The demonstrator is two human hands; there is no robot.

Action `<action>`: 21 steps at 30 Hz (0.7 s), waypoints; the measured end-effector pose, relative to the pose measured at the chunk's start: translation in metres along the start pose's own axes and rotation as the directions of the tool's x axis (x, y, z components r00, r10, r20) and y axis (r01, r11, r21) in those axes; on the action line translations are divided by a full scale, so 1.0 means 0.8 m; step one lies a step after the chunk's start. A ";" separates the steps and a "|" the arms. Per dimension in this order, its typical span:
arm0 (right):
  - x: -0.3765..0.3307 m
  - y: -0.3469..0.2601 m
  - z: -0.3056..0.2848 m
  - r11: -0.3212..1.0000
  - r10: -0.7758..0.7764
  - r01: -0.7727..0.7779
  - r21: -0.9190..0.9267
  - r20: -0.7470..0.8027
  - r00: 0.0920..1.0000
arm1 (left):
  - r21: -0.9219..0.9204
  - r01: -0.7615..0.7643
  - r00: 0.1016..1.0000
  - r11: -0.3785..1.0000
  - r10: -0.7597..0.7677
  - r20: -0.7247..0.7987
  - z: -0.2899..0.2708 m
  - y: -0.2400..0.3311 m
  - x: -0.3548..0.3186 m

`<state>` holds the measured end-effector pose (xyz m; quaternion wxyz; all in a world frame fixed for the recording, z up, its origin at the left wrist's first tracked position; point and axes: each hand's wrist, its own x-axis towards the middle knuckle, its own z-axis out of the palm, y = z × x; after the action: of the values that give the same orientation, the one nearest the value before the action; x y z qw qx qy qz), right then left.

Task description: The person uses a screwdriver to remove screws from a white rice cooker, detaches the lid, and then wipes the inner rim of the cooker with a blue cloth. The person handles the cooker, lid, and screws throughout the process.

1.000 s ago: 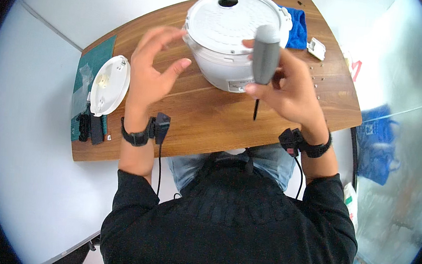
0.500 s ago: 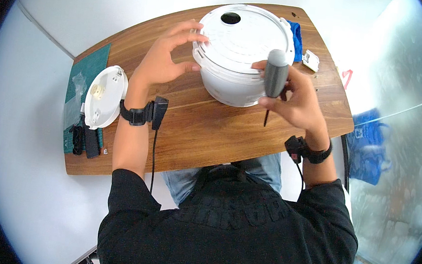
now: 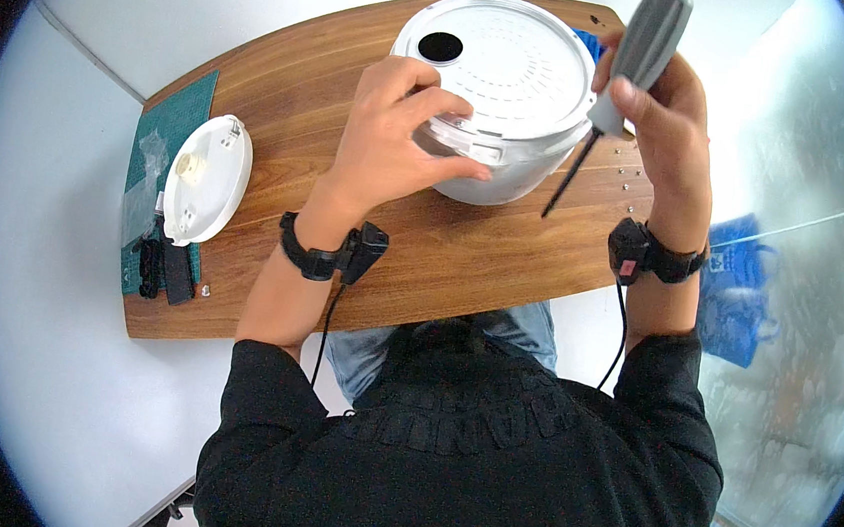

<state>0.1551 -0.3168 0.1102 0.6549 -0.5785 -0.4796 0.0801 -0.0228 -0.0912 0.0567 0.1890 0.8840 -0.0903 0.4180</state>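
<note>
A white round appliance body (image 3: 505,65) stands upside down on the wooden table (image 3: 286,91), its ribbed base with a dark round hole facing up. My left hand (image 3: 392,145) grips its near rim, fingers curled over the edge. My right hand (image 3: 657,103) is raised beside the appliance's right side and holds a grey-handled screwdriver (image 3: 619,75), its dark shaft pointing down-left toward the tabletop.
A white round cover (image 3: 206,179) lies on a green cutting mat (image 3: 147,139) at the table's left end, with small black parts (image 3: 165,271) near it. A few tiny screws (image 3: 631,171) lie by my right wrist. A blue cloth sits behind the appliance.
My right hand has lifted the screwdriver higher and to the right of the appliance. My left hand has shifted from the appliance's left side onto its near rim.
</note>
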 end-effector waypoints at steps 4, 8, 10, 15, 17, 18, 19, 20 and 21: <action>0.027 0.004 0.015 0.983 -0.186 0.185 -0.015 -0.104 0.977 | 0.150 -0.021 0.998 0.988 0.028 -0.047 0.022 0.019 0.005; 0.054 -0.035 0.049 0.992 -0.019 0.045 0.120 -0.212 0.977 | 0.066 0.017 0.999 0.998 -0.019 0.032 0.012 0.024 0.017; 0.060 -0.037 0.057 0.989 -0.073 0.098 0.113 -0.212 0.975 | -0.141 0.072 0.997 0.987 -0.067 0.040 0.007 0.014 0.023; 0.067 -0.045 0.064 0.992 -0.116 0.121 0.032 -0.130 0.985 | -0.351 0.225 0.971 0.909 -0.178 0.161 0.000 0.023 0.038; 0.069 -0.037 0.068 0.983 -0.170 0.178 0.055 -0.122 0.978 | -0.339 0.223 0.970 0.914 -0.175 0.169 0.004 0.027 0.041; 0.068 -0.038 0.069 0.986 -0.154 0.161 0.045 -0.122 0.980 | -0.332 0.222 0.970 0.917 -0.172 0.173 0.004 0.029 0.043; 0.067 -0.040 0.070 0.989 -0.137 0.143 0.037 -0.120 0.983 | -0.327 0.227 0.969 0.917 -0.178 0.173 0.004 0.029 0.042; 0.065 -0.043 0.070 0.992 -0.120 0.125 0.028 -0.119 0.986 | -0.322 0.232 0.968 0.918 -0.184 0.172 0.004 0.030 0.042; 0.063 -0.049 0.071 0.993 -0.110 0.113 0.023 -0.118 0.987 | -0.318 0.236 0.967 0.918 -0.189 0.172 0.004 0.030 0.042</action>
<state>0.1228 -0.2572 0.1624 0.6938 -0.5445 -0.4710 0.0165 -0.0071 -0.1147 0.0868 0.3746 0.8701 -0.0763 0.3112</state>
